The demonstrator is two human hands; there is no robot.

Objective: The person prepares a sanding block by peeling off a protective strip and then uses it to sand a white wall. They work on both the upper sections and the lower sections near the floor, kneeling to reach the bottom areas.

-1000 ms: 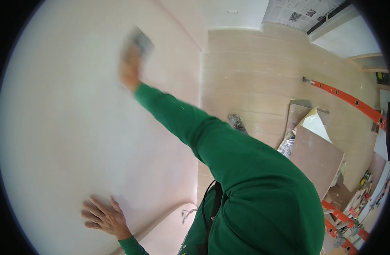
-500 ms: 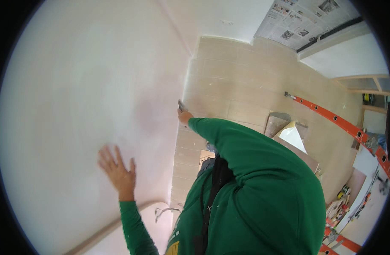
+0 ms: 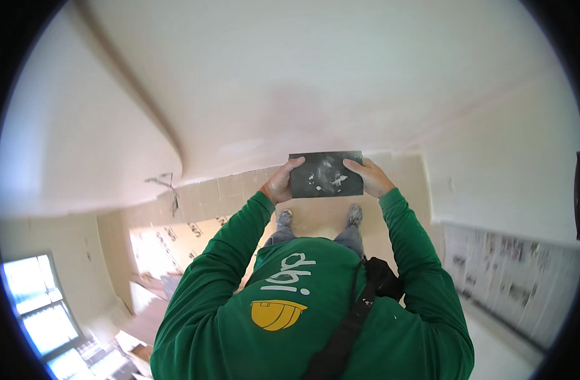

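Observation:
A dark grey sheet of sandpaper (image 3: 326, 180), flecked with white dust, is stretched flat in front of my chest. My left hand (image 3: 280, 180) grips its left edge, thumb on top and fingers hidden beneath. On the opposite edge, my right hand (image 3: 371, 177) pinches it the same way. Just beyond the sheet stands a smooth off-white wall (image 3: 340, 82), its lower part faintly pinkish. Both arms wear green sleeves.
Tan sheeting (image 3: 404, 190) covers the floor under my feet. Loose wires (image 3: 169, 183) stick out by the wall's curved end at left. Newspaper-like sheets (image 3: 511, 266) lie at right. Bright windows (image 3: 40, 297) show at lower left. A black strap bag (image 3: 381, 278) hangs on me.
I have turned leftward, and the ladder has left view. My left hand came off the wall; my right came up from the wall's base. Both now hold the sandpaper.

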